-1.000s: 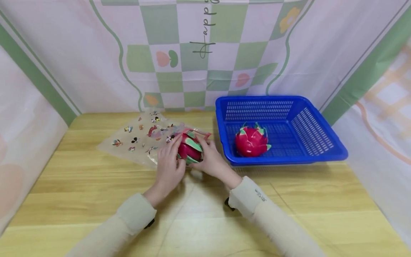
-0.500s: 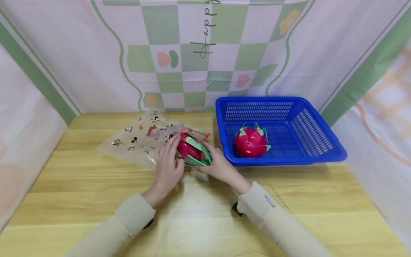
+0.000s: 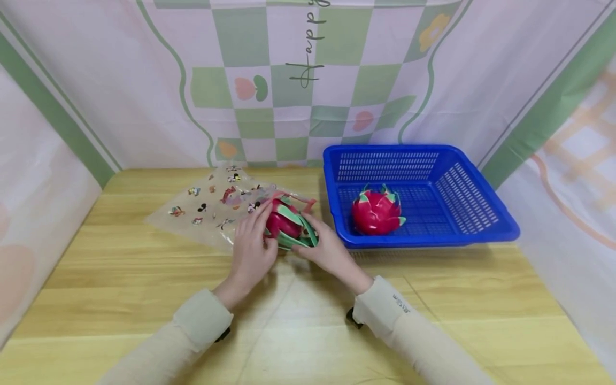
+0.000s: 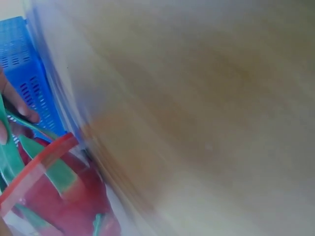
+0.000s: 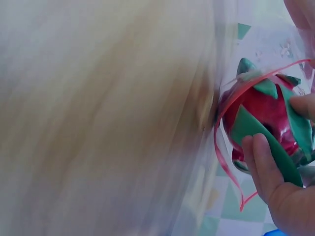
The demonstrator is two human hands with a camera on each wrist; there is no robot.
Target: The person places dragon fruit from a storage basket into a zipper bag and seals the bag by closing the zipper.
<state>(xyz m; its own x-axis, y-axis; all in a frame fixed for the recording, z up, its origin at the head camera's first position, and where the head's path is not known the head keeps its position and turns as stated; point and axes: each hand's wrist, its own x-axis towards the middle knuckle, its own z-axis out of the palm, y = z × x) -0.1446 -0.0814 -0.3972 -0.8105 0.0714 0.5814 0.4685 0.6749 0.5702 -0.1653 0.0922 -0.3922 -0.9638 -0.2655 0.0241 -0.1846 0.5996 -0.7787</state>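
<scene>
A red dragon fruit [image 3: 285,220] with green leaf tips lies between both hands at the mouth of a clear plastic bag [image 3: 209,206] printed with cartoon figures. The bag's red edge strip [image 5: 231,101] crosses over the fruit in the right wrist view, so part of the fruit is inside. My left hand [image 3: 252,248] holds the bag at the fruit's left side, its fingertips partly hidden. At the right side, my right hand [image 3: 334,252] grips the fruit by its long green leaves [image 5: 263,142].
To the right stands a blue plastic basket [image 3: 433,206] with perforated walls, holding another dragon fruit [image 3: 377,214]. Both rest on a wooden table [image 3: 298,331]. A patterned cloth [image 3: 337,123] hangs behind and at the sides.
Over the first half second my right hand shifted slightly right and the fruit turned, showing more of its leaves. Since then almost nothing has moved; the left hand stays in place.
</scene>
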